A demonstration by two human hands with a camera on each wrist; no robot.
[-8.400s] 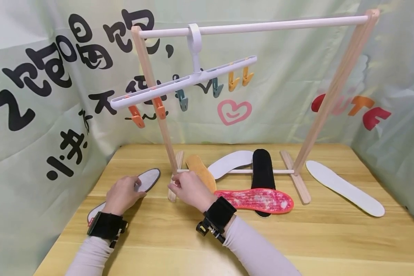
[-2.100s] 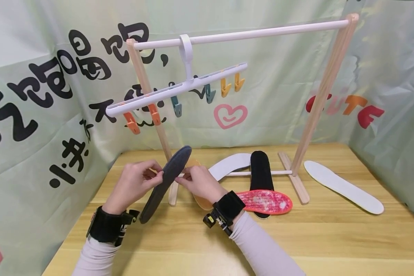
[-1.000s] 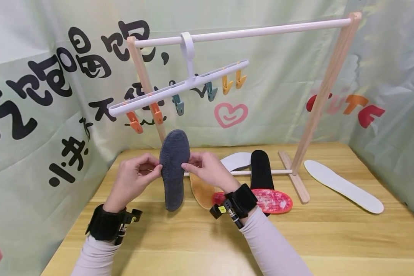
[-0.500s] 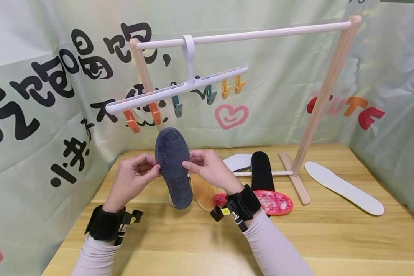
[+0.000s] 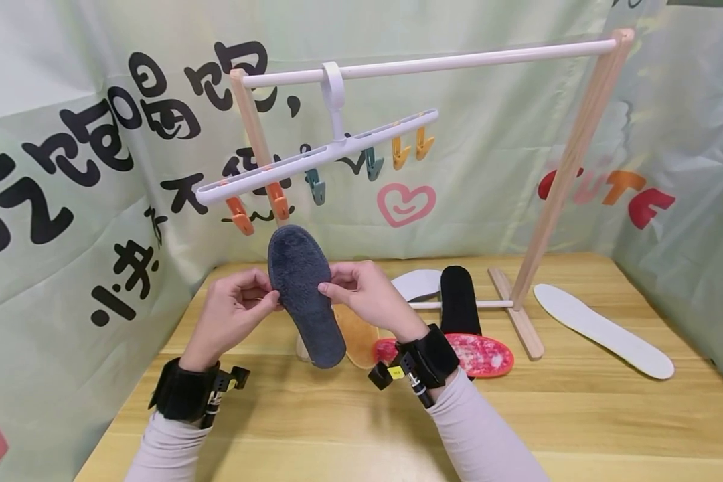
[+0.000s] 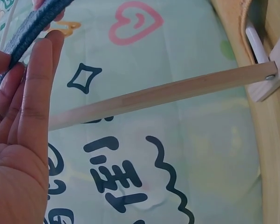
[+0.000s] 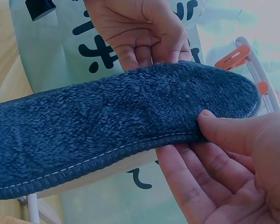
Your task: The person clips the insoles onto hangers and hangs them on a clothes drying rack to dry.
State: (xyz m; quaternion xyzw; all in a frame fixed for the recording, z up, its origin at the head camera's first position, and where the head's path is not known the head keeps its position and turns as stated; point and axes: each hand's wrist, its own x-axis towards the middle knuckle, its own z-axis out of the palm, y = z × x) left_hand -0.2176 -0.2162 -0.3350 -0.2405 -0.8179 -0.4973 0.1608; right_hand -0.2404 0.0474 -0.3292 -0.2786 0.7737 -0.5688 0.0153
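Observation:
A dark grey-blue fuzzy insole (image 5: 304, 294) is held up above the table, its wide end upward and its narrow end tilted to the right. My left hand (image 5: 231, 308) pinches its left edge between thumb and fingers. On the opposite edge my right hand (image 5: 367, 294) grips it, thumb on the fuzzy face and fingers behind. Stitching along the insole's (image 7: 107, 116) border shows in the right wrist view. Just above its wide end hangs a white hanger (image 5: 313, 157) with several orange, teal and yellow clips; the nearest is an orange clip (image 5: 279, 201).
The hanger hooks on a rack's white bar (image 5: 458, 63) between wooden posts. On the table (image 5: 313, 428) lie a tan insole (image 5: 358, 335), a red patterned insole (image 5: 485, 355), a black insole (image 5: 459, 301), a white insole (image 5: 418, 284) and another white insole (image 5: 602, 331) at right.
The insole has been picked up from the left of the table and turned so its fuzzy face shows. My right hand has taken its right edge. Lately its lower end has swung right.

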